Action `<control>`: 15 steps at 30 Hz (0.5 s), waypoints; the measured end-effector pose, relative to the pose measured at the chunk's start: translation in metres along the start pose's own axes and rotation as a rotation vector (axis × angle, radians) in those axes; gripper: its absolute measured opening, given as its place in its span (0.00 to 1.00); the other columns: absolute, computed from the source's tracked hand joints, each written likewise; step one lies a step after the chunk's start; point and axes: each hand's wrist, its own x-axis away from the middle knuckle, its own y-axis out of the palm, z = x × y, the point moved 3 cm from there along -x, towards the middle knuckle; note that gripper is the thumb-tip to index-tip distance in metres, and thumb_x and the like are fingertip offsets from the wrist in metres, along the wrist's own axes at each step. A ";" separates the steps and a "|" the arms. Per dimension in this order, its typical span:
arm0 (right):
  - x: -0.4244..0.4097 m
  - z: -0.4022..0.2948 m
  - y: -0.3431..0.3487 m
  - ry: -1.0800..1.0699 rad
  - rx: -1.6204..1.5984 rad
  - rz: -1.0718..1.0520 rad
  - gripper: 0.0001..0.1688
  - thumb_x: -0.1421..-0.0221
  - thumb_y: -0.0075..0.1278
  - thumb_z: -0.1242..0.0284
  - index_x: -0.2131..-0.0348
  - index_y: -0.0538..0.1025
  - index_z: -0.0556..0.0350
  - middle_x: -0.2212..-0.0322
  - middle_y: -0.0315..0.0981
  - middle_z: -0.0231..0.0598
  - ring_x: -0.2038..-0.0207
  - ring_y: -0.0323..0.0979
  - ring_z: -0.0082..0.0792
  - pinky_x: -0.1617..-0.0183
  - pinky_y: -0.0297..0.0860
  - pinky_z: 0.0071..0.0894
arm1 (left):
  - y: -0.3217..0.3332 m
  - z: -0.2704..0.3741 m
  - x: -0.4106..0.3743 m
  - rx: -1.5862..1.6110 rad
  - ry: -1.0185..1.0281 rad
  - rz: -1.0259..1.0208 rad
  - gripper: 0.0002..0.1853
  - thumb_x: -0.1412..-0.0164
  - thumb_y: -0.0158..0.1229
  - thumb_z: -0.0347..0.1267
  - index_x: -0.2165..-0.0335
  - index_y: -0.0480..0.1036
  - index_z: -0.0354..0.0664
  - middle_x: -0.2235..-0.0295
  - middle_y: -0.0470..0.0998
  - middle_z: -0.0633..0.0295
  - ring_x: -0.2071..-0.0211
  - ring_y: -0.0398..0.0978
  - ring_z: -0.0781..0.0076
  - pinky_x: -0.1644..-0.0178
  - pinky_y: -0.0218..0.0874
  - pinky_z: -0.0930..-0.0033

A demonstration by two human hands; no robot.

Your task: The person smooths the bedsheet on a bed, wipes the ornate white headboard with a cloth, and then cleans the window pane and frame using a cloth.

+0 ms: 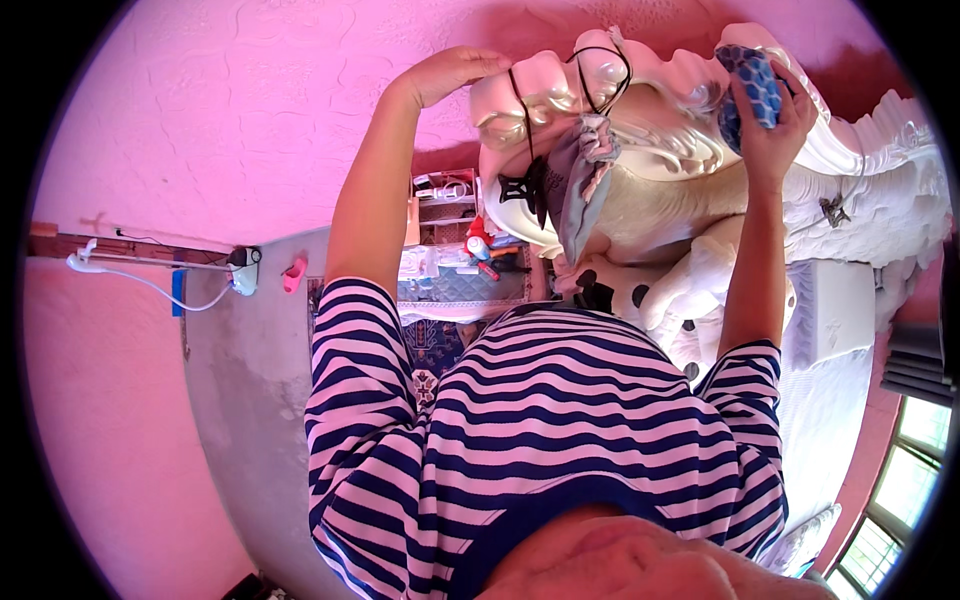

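Note:
My right hand (776, 124) holds a blue cloth or sponge with a honeycomb-like pattern (757, 86) against a glossy, cream-white carved headboard (675, 142). My left hand (457, 75) reaches to the headboard's left end, its fingertips at the carved edge; it holds no loose thing. Between the hands, dark cords loop over the carved top. From them hang a grey drawstring pouch (577, 184) and a black ornament (525, 191). A smaller dark ornament (834, 212) hangs on a cord further right.
A spotted plush toy (679, 315) and a pale box-shaped cushion (840, 311) lie below the headboard. Left of it stands a bedside unit with a quilted cover (480, 286), bearing bottles and small items. A pink slipper (295, 275) and a white lamp-like stand (244, 271) are further left.

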 end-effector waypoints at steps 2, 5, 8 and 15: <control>0.016 -0.004 -0.006 0.284 -0.224 0.032 0.19 0.61 0.64 0.67 0.67 0.78 0.57 0.62 0.71 0.34 0.57 0.65 0.35 0.51 0.59 0.33 | 0.000 -0.004 -0.003 0.173 0.007 -0.056 0.21 0.39 0.51 0.41 0.54 0.71 0.38 0.56 0.74 0.65 0.53 0.68 0.77 0.45 0.55 0.73; 0.041 -0.005 -0.017 0.539 -0.401 0.057 0.18 0.58 0.63 0.70 0.66 0.77 0.61 0.63 0.71 0.36 0.59 0.66 0.30 0.52 0.60 0.26 | -0.003 -0.011 -0.014 0.301 -0.003 -0.107 0.19 0.39 0.51 0.38 0.52 0.69 0.38 0.56 0.73 0.65 0.52 0.68 0.77 0.44 0.55 0.72; 0.061 -0.026 -0.034 0.689 -0.438 0.146 0.19 0.56 0.62 0.73 0.64 0.75 0.64 0.65 0.70 0.35 0.63 0.67 0.25 0.54 0.61 0.22 | -0.003 -0.017 -0.022 0.285 0.032 -0.202 0.18 0.40 0.51 0.32 0.52 0.68 0.38 0.55 0.72 0.66 0.52 0.68 0.77 0.45 0.56 0.73; 0.108 -0.086 -0.055 0.847 -0.384 0.157 0.15 0.53 0.58 0.73 0.65 0.74 0.62 0.69 0.70 0.30 0.66 0.65 0.22 0.57 0.60 0.20 | -0.002 -0.023 -0.037 0.066 0.210 -0.263 0.16 0.42 0.50 0.25 0.54 0.68 0.39 0.56 0.72 0.67 0.54 0.68 0.79 0.49 0.58 0.76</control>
